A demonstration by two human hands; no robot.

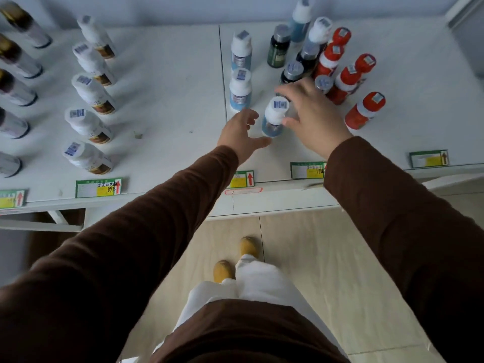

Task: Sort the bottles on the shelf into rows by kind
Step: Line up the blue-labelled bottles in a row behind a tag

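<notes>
On the white shelf (170,100), two blue bottles with white caps (240,90) stand in a short row. A third blue bottle (272,121) stands in front of them. My right hand (311,113) curls its thumb and fingers around this bottle's upper part. My left hand (243,134) is open just left of it, thumb near its base. Behind my right hand is a mixed cluster: dark bottles with silver caps (279,47), red bottles (364,111) and more blue ones (301,19).
On the left stands a row of white bottles with brown labels (89,124), with gold-capped bottles (15,56) further left. Green price tags (98,188) line the shelf's front edge. A seam (222,74) divides the shelf boards. Below are the tiled floor and my feet.
</notes>
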